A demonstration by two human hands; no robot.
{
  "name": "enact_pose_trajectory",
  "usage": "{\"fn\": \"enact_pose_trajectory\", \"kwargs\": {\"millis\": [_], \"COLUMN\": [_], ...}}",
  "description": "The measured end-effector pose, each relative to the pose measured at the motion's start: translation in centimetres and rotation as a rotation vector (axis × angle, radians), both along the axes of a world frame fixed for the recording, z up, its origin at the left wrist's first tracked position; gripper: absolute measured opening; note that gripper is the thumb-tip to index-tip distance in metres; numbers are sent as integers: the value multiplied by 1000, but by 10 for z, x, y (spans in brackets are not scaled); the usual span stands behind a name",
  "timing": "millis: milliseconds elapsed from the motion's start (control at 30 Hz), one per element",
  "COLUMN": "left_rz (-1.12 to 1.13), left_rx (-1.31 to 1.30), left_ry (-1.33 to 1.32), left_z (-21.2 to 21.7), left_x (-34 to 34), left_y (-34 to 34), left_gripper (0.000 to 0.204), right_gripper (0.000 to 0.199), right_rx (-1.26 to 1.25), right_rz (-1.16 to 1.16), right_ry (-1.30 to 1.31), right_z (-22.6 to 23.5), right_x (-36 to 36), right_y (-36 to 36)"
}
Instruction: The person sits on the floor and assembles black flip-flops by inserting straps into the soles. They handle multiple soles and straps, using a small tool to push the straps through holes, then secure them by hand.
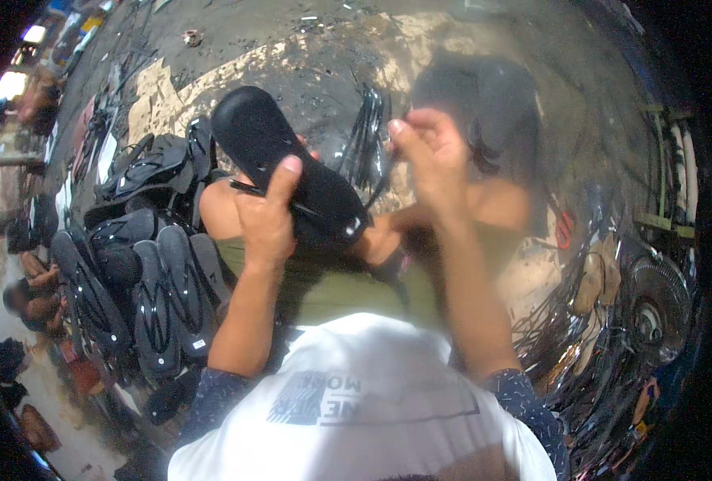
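My left hand (269, 210) grips a black flip-flop sole (272, 148) above my lap, thumb on its upper face and fingers beneath. The sole slants from far left to near right, and small holes show in it. A thin dark piece sticks out beside the left thumb. To the right of the sole, my right hand (433, 156) is raised with thumb and fingers drawn together. A dark thin strip (378, 191) runs between those fingers and the sole; whether they hold it is unclear. Beyond the sole, a bundle of glossy black straps (364, 128) lies on the ground.
Several black flip-flops (157, 297) are heaped at my left. A large dark rounded shape (484, 96), blurred, stands beyond my right hand. Red-handled scissors (564, 230), loose dark strips (564, 353) and a round fan (656, 309) lie at right. People (39, 293) sit far left.
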State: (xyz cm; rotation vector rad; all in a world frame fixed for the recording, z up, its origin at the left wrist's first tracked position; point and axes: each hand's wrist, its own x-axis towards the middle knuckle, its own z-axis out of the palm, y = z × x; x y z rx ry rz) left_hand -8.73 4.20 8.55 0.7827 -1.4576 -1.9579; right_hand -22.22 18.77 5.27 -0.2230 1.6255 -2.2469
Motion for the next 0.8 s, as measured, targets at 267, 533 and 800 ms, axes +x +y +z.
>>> {"fn": "enact_pose_trajectory", "kwargs": {"millis": [267, 533, 800], "left_rz": [32, -116, -119], "left_rx": [204, -397, -436], "left_ry": [74, -109, 0], "left_z": [15, -11, -29], "left_x": [4, 17, 22], "left_y": [14, 0, 0], "left_gripper": [24, 18, 21], "right_gripper": [13, 14, 13], "right_rx": [462, 399, 417], "right_rz": [215, 137, 178], "right_ry": [691, 801, 849], "right_z": [53, 50, 51], "right_x": [30, 33, 31], "right_y": [-12, -18, -20]}}
